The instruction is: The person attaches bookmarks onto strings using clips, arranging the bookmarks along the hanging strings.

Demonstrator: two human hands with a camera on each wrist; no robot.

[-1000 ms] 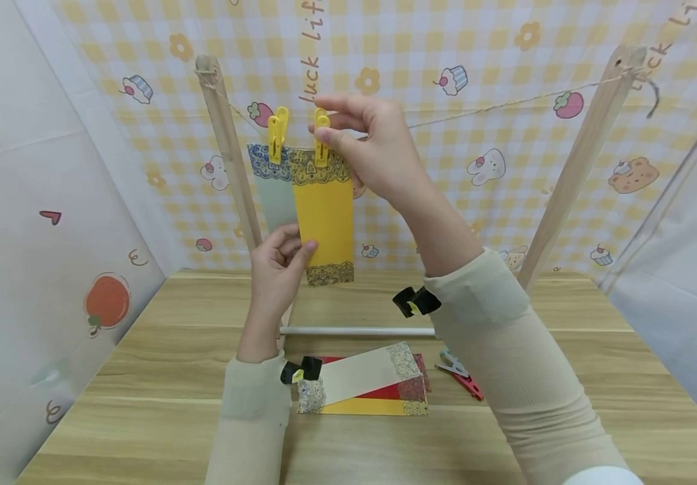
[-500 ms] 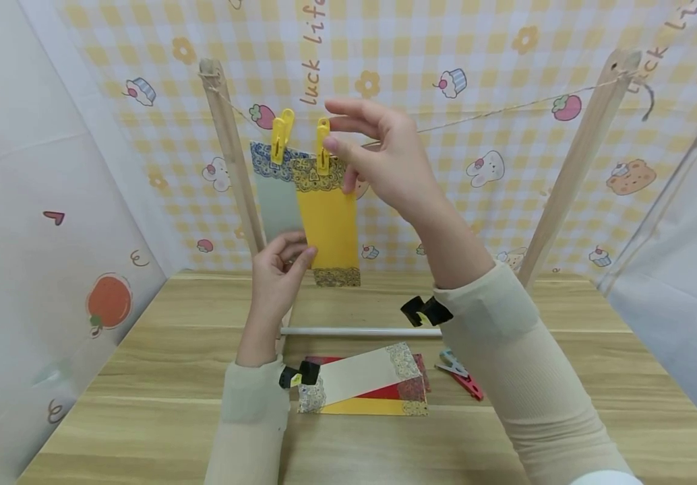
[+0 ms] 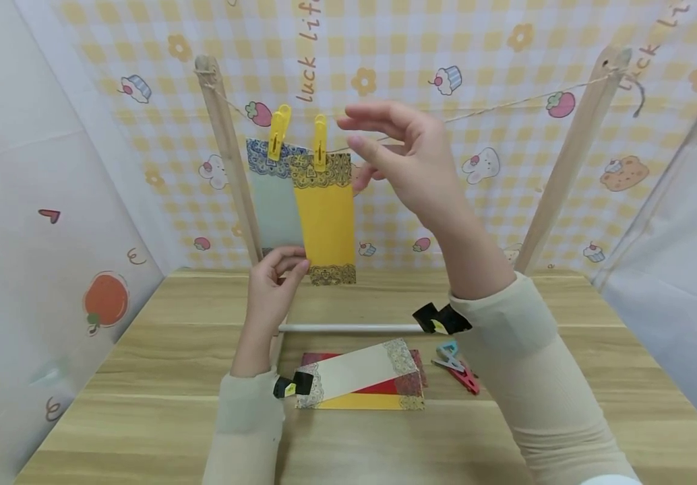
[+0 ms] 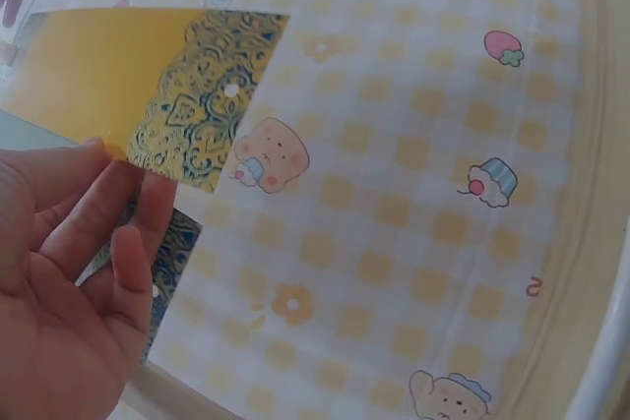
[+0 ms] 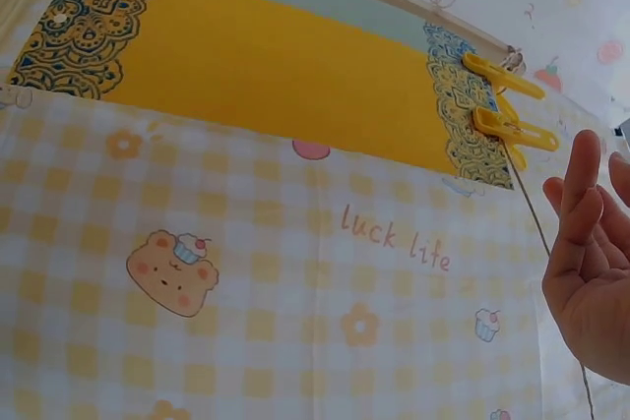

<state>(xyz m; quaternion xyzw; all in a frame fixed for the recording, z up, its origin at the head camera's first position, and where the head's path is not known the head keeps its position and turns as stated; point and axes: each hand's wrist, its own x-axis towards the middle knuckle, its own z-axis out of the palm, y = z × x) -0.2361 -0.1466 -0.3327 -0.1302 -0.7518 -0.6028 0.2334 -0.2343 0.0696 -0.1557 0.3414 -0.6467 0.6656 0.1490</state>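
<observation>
A yellow card [image 3: 327,225] with dark lace-patterned ends hangs from the string by a yellow clothespin [image 3: 320,143]. My left hand [image 3: 274,281] pinches its lower left edge, thumb in front and fingers behind, as the left wrist view [image 4: 84,243] shows. To the left, a pale green card [image 3: 277,209] with a blue patterned top hangs under another yellow clothespin [image 3: 278,133], partly behind the yellow card. My right hand [image 3: 415,158] is beside the clothespin on the yellow card, apart from it, fingers loosely bent and holding nothing.
The string [image 3: 506,104] runs between two wooden posts [image 3: 573,158]. On the table, a white card [image 3: 357,372] lies across a red card [image 3: 379,387] and a yellow one [image 3: 357,402]. Clothespins [image 3: 458,367] lie right of them. A white rod [image 3: 354,329] crosses behind.
My right hand has let go of the clothespin on the yellow card and moved right. The clothespin and card now hang slightly lower. My left hand stays at the card's edge, a little lower.
</observation>
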